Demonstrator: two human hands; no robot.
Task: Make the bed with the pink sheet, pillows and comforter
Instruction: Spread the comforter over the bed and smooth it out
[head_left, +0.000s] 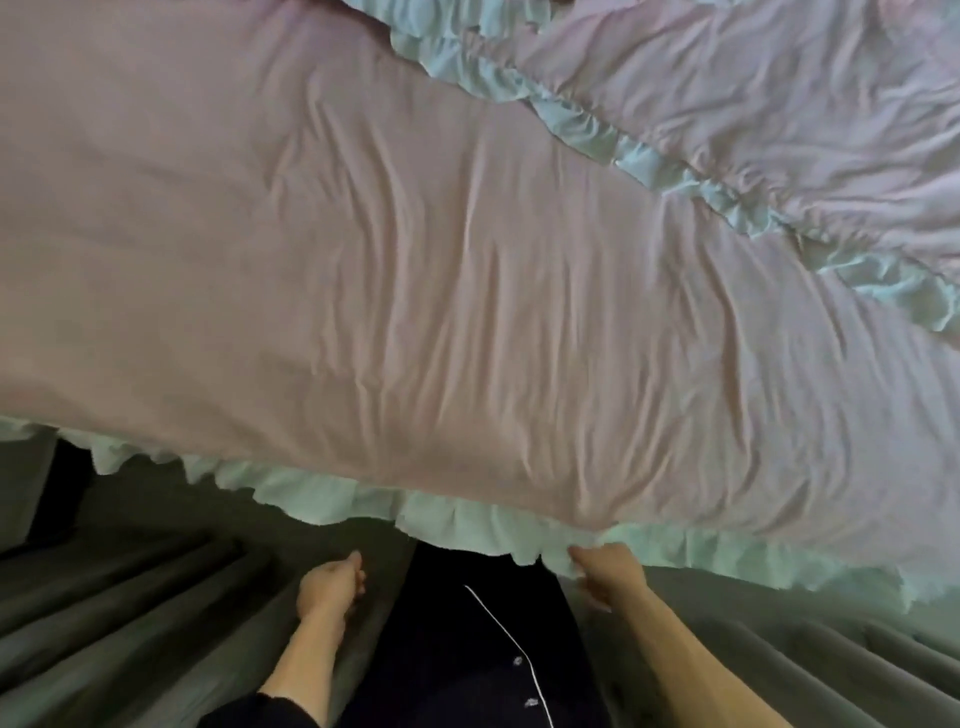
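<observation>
The pink comforter (415, 260) with a pale mint ruffle trim (457, 519) lies spread across the bed and fills most of the view. A second fold of it with its own ruffle (649, 150) runs diagonally at the upper right. My right hand (605, 571) pinches the ruffle at the near edge of the comforter. Left of it, my left hand (332, 582) hangs below the edge with loosely curled fingers, holding nothing and not touching the fabric. No pillows or separate sheet show.
Grey pleated fabric (130, 623), like a bed skirt or curtain, hangs below the comforter edge on both sides of me. My dark clothing with white piping (467, 649) is directly below, between my arms.
</observation>
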